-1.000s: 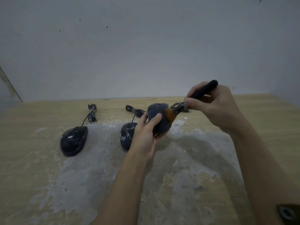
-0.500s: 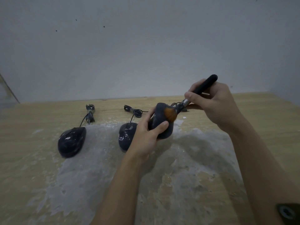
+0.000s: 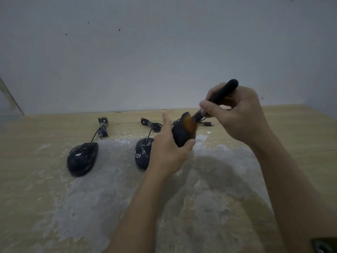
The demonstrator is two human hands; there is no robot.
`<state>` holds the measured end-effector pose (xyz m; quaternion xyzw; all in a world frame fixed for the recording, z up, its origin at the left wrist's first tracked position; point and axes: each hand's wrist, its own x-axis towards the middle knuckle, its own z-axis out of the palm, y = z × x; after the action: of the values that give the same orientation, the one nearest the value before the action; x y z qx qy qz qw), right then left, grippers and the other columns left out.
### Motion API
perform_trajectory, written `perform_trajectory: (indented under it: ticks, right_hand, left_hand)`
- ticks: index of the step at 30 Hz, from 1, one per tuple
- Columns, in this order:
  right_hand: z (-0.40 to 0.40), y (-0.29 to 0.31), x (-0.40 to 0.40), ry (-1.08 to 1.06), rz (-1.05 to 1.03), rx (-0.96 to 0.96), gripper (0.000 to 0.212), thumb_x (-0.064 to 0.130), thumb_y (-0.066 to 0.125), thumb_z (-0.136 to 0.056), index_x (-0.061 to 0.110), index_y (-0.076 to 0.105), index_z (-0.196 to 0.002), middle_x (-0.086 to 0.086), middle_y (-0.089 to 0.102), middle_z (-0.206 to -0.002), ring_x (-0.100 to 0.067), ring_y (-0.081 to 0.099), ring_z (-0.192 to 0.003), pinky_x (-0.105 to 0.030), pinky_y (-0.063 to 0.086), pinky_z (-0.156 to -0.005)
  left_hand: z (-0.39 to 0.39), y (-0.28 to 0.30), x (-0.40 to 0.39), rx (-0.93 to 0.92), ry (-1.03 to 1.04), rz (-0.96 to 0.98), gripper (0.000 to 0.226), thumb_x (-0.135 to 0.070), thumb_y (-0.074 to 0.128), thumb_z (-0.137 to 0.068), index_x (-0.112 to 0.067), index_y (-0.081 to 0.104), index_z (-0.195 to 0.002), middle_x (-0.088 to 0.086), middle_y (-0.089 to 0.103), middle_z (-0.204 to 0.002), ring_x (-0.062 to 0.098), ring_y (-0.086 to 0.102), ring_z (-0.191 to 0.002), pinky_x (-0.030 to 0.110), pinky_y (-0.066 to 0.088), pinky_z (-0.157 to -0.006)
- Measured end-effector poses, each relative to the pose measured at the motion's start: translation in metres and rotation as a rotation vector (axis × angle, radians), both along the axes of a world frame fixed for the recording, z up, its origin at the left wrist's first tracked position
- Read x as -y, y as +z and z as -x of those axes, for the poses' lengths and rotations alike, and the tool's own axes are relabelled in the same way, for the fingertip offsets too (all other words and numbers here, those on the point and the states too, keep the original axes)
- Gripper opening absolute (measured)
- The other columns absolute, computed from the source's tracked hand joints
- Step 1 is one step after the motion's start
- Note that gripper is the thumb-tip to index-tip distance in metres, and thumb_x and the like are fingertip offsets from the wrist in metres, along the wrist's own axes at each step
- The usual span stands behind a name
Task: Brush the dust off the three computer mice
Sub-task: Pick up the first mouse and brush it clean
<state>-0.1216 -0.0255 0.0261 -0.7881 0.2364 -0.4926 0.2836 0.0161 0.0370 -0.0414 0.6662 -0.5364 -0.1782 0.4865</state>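
Brushing underway: left hand [image 3: 168,152] fingers grip the lifted mouse [image 3: 182,134], right hand [image 3: 238,114] fingers pinch the brush [image 3: 215,101], bristles on it. Two mice by the desk's [image 3: 300,136] far edge look dusty; likely next.

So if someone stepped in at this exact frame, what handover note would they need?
Left hand grips the raised mouse above the table. Right hand holds the brush, bristles on that mouse.
Middle mouse and left mouse lie on the table, both with white dust specks showing, cables coiled behind.
Done: none clearly finished. Left: finish this mouse, then probably brush the other two.
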Motion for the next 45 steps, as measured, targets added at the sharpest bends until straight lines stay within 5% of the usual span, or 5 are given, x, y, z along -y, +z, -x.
perform_trajectory:
  ticks: [6,16,19,32,45]
  right_hand:
    - [-0.005,-0.003,-0.003,0.045,-0.101,0.017,0.008,0.009,0.068,-0.079,0.004,0.061,-0.079,-0.006,0.065,-0.071,-0.018,0.069,-0.069,-0.032,0.057,-0.065]
    - [-0.008,-0.003,0.003,-0.138,0.005,0.187,0.008,0.016,0.07,-0.078,0.017,0.062,-0.077,-0.002,0.066,-0.074,-0.021,0.07,-0.074,-0.042,0.059,-0.073]
    - [-0.003,-0.001,0.003,-0.034,-0.083,0.094,0.007,0.009,0.067,-0.08,0.005,0.062,-0.079,-0.005,0.067,-0.072,-0.02,0.07,-0.072,-0.04,0.059,-0.074]
    - [-0.003,-0.001,0.007,-0.152,-0.015,0.207,0.007,0.018,0.068,-0.079,0.017,0.061,-0.077,-0.003,0.066,-0.073,-0.023,0.07,-0.074,-0.045,0.058,-0.074]
    - [-0.003,-0.001,0.003,-0.08,-0.137,0.12,0.008,0.01,0.066,-0.079,0.007,0.062,-0.074,-0.01,0.067,-0.067,-0.025,0.07,-0.068,-0.045,0.059,-0.069]
  left_hand:
    - [0.001,0.003,0.0,0.119,0.085,0.092,0.058,-0.024,0.071,-0.074,-0.025,0.048,-0.127,-0.001,0.066,-0.107,0.021,0.061,-0.096,0.041,0.051,-0.088]
    - [-0.01,0.002,0.003,0.279,0.078,0.085,0.06,-0.025,0.07,-0.076,-0.039,0.044,-0.129,0.003,0.061,-0.111,0.021,0.055,-0.101,0.04,0.047,-0.091]
    - [-0.009,0.001,0.003,0.308,0.062,0.074,0.058,-0.025,0.069,-0.078,-0.032,0.046,-0.131,0.004,0.057,-0.11,0.018,0.05,-0.099,0.03,0.042,-0.089]
    - [-0.007,0.006,0.002,0.234,0.053,0.123,0.059,-0.018,0.068,-0.079,-0.034,0.045,-0.131,-0.002,0.045,-0.1,0.01,0.04,-0.089,0.019,0.031,-0.088]
    - [-0.004,0.002,0.002,0.256,0.041,0.117,0.058,-0.018,0.068,-0.079,-0.03,0.047,-0.132,-0.002,0.042,-0.101,0.01,0.038,-0.091,0.019,0.03,-0.088]
